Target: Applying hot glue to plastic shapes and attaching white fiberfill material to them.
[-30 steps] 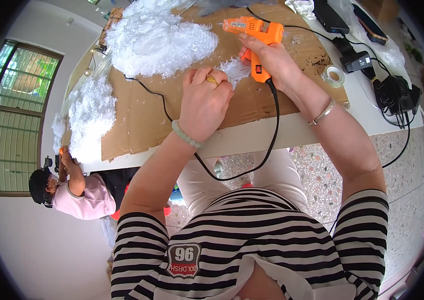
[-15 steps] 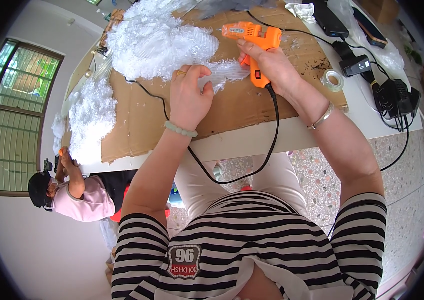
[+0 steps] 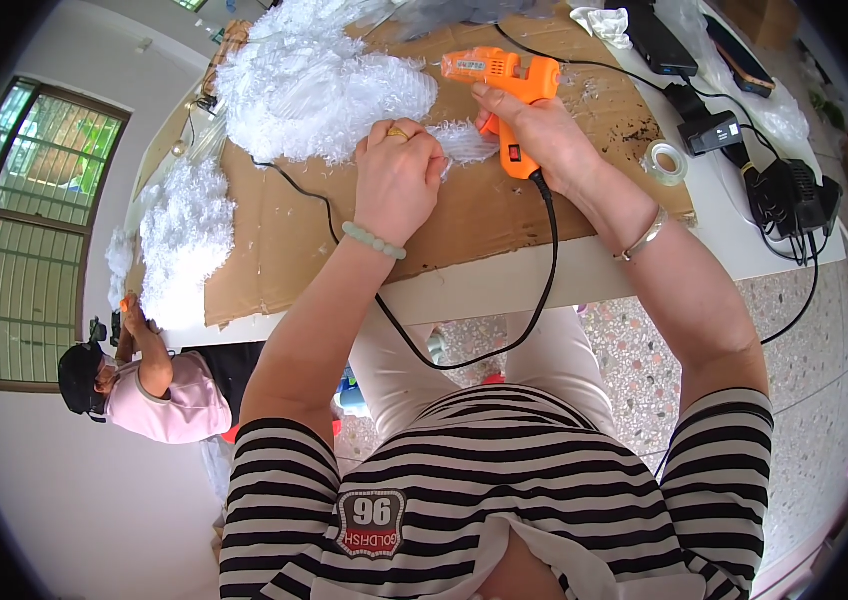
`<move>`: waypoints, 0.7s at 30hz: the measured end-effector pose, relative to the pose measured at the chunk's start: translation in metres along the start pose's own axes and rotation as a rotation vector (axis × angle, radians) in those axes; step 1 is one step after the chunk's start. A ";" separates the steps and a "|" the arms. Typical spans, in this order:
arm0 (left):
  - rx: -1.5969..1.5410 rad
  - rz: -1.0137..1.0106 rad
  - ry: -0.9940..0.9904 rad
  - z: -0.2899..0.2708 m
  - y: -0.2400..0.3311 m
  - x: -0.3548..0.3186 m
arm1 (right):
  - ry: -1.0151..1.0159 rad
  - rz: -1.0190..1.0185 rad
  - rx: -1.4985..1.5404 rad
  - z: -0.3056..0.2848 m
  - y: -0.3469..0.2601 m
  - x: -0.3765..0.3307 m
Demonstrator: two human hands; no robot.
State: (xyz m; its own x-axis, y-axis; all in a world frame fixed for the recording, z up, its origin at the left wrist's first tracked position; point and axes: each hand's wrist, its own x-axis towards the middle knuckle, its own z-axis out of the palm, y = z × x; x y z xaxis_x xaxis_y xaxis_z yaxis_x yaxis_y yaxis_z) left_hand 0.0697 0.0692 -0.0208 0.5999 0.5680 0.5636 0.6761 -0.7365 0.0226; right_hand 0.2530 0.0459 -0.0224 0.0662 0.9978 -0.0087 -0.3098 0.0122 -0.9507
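Observation:
My right hand [image 3: 551,142] is wrapped round the handle of an orange hot glue gun [image 3: 514,125], its nozzle end toward the left. A black cord [image 3: 550,235] hangs from the handle. My left hand [image 3: 399,172] is closed, with thumb and fingers pinching the edge of a white fringed strip [image 3: 469,143]; the exact grip is hidden by the fingers. That strip lies between my two hands, partly behind the glue gun. Just beyond my left hand spreads a large heap of white fluffy fringe [image 3: 319,95].
Brown cardboard [image 3: 274,235] covers much of the white table [image 3: 504,277]. A tape roll [image 3: 665,163], black adapters with cables [image 3: 794,195] and a phone [image 3: 739,58] lie at right. More white fringe [image 3: 184,220] is at left, where another person [image 3: 169,400] works.
My left hand has moved slightly right, and its fingers have closed from a loose curl onto the strip's edge. The right hand and glue gun have barely shifted.

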 end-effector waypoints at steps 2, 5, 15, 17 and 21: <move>0.005 -0.021 -0.026 0.000 0.000 0.003 | 0.003 0.022 -0.029 -0.002 0.000 0.000; 0.008 -0.052 0.008 -0.003 -0.006 0.005 | -0.004 0.027 -0.017 -0.001 -0.001 -0.002; -0.373 -0.323 0.065 -0.052 -0.013 -0.025 | -0.026 0.044 -0.078 -0.005 -0.003 0.001; -0.200 -0.110 -0.028 -0.058 -0.004 -0.040 | -0.007 0.027 -0.064 -0.002 -0.005 -0.002; -0.170 0.078 -0.085 -0.049 0.006 -0.051 | -0.004 0.029 -0.080 0.001 -0.005 -0.003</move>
State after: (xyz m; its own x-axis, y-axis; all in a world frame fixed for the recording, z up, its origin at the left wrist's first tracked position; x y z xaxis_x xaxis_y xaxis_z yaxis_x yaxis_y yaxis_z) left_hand 0.0219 0.0173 -0.0088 0.6865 0.5305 0.4972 0.5486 -0.8268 0.1246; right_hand 0.2539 0.0427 -0.0172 0.0549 0.9979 -0.0356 -0.2344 -0.0218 -0.9719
